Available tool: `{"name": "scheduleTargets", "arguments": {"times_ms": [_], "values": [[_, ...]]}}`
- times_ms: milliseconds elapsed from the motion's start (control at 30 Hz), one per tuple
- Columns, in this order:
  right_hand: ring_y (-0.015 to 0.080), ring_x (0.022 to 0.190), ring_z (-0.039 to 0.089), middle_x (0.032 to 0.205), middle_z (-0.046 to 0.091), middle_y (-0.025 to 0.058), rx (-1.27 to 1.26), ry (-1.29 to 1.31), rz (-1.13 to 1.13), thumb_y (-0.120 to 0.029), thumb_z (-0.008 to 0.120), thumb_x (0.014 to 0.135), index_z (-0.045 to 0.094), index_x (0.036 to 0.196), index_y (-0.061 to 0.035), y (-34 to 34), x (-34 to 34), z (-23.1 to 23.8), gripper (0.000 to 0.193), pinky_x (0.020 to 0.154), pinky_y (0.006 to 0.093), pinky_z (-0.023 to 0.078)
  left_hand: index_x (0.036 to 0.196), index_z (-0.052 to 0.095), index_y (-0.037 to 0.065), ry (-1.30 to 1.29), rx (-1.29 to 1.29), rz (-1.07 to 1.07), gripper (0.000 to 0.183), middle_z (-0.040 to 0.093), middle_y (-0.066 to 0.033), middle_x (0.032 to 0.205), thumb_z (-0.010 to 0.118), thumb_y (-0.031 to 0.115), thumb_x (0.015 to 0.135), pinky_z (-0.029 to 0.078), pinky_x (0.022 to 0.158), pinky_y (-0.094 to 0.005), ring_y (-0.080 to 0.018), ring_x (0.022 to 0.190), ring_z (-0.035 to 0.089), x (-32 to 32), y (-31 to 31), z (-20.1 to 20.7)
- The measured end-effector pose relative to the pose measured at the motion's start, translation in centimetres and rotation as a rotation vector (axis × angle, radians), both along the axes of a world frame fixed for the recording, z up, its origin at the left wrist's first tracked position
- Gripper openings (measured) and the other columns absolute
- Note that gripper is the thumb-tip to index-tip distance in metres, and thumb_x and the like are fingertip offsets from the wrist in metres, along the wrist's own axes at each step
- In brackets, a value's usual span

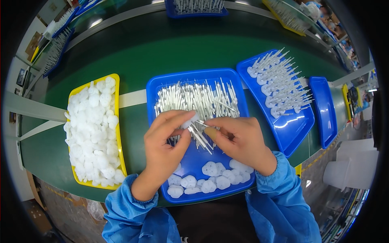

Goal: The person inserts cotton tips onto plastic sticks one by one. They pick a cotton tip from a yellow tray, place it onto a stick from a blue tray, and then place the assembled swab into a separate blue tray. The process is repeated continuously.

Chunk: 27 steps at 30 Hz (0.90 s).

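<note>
Over the middle blue tray, my two hands meet with fingertips nearly touching. My left hand pinches a round white plastic piece between thumb and fingers. Just below it, several thin white rods slant down; whether they are fixed in the piece or lie behind it I cannot tell. My right hand is closed, thumb and forefinger gripping the end of a thin rod against the piece. Loose white rods fill the tray's far part, and white discs lie along its near edge.
A yellow tray heaped with white plastic pieces stands at left. At right a blue tray carries rows of discs with upright rods, beside another blue tray. More trays of rods sit beyond the green table.
</note>
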State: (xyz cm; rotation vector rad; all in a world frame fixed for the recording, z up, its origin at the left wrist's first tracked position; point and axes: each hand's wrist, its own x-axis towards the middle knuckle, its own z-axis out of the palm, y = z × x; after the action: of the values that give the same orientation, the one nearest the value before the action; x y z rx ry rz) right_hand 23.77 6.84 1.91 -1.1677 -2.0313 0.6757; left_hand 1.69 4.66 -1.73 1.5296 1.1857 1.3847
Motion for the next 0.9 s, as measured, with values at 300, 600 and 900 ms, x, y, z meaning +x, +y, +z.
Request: {"name": "scheduleTargets", "arguments": {"times_ms": [300, 600, 900], "values": [[0.0229, 0.06, 0.075, 0.073, 0.076, 0.0097, -0.152, 0.1, -0.049, -0.015, 0.087, 0.095, 0.083, 0.102, -0.0065, -0.2, -0.3, -1.1, 0.012, 0.056, 0.0336, 0.056, 0.134, 0.082, 0.006, 0.225, 0.076, -0.002, 0.05, 0.084, -0.0132, 0.113, 0.077, -0.012, 0.088, 0.062, 0.084, -0.0351, -0.0253, 0.096, 0.077, -0.1, 0.0, 0.3], [0.0109, 0.058, 0.07, 0.069, 0.075, 0.006, -0.376, 0.233, -0.005, -0.009, 0.083, 0.098, 0.082, 0.102, -0.0037, 0.1, -0.1, -0.9, 0.006, 0.055, 0.0277, 0.052, 0.136, 0.082, 0.007, 0.27, 0.054, -0.042, 0.053, 0.082, -0.0144, 0.099, 0.078, -0.011, 0.087, 0.058, 0.075, -0.0374, -0.026, 0.079, 0.071, 0.1, -0.2, 0.6], [0.0225, 0.06, 0.073, 0.069, 0.074, 0.0062, 0.05, -0.027, 0.01, -0.012, 0.083, 0.095, 0.08, 0.096, -0.0063, 0.4, 0.1, -1.2, 0.006, 0.059, 0.0338, 0.054, 0.134, 0.082, 0.003, 0.38, 0.14, -0.078, 0.053, 0.078, -0.0148, 0.088, 0.079, -0.012, 0.084, 0.058, 0.075, -0.0346, -0.0244, 0.076, 0.073, -0.3, -0.4, 1.0]]}}
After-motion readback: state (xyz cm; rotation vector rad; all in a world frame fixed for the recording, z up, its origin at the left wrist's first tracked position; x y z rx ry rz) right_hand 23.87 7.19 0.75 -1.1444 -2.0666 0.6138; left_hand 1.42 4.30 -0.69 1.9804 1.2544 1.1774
